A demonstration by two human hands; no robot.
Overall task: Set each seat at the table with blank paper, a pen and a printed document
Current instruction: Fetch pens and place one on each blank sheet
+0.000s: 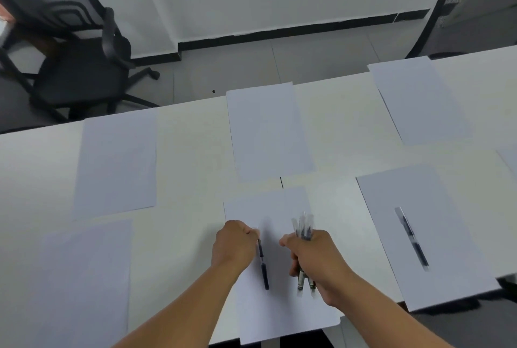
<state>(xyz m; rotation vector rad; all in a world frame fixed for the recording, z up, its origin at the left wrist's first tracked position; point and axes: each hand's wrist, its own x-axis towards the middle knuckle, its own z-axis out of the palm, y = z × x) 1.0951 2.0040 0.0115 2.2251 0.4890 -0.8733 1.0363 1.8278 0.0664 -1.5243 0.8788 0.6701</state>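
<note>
Blank white paper sheets (268, 135) lie at every seat; one black pen (412, 238) is placed, left hand (233, 244) fingers pinch another (263, 266), right hand (316, 258) grasps the spare pens (303, 228); no printed documents yet.

Soft, even, cool light leaves faint shadows on the pale worktop (190, 152); the picture is slightly blurred throughout, and wide-angle distortion bends its edges.

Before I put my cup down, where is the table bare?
Bare strips: between the far left sheet and far middle sheet, and between that and the far right sheet. Crowded: the near middle sheet, under both hands.
</note>
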